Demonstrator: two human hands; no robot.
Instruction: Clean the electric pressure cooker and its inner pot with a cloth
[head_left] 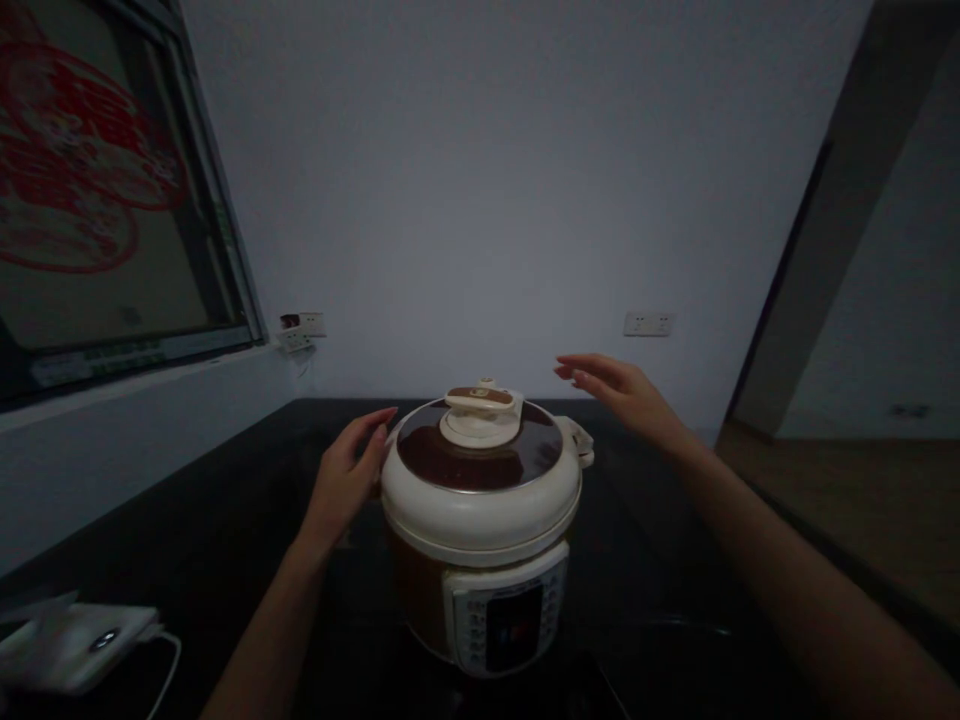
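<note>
An electric pressure cooker (480,520) with a cream rim and a brown body stands upright on a black countertop (645,600). Its lid (420,455) is on, with a brown-topped handle (480,400) in the middle. A control panel with a dark display (514,625) faces me. At the cooker's left side is my left hand (349,470), fingers extended close to the rim; whether they touch it I cannot tell. My right hand (611,385) hovers in the air above and beyond the lid's right side, fingers stretched out and holding nothing.
A white device (97,640) with a cable lies at the near left of the counter. Wall sockets (649,324) sit on the wall behind, with more sockets (311,324) in the left corner. A window (112,200) with red decorations is at the left.
</note>
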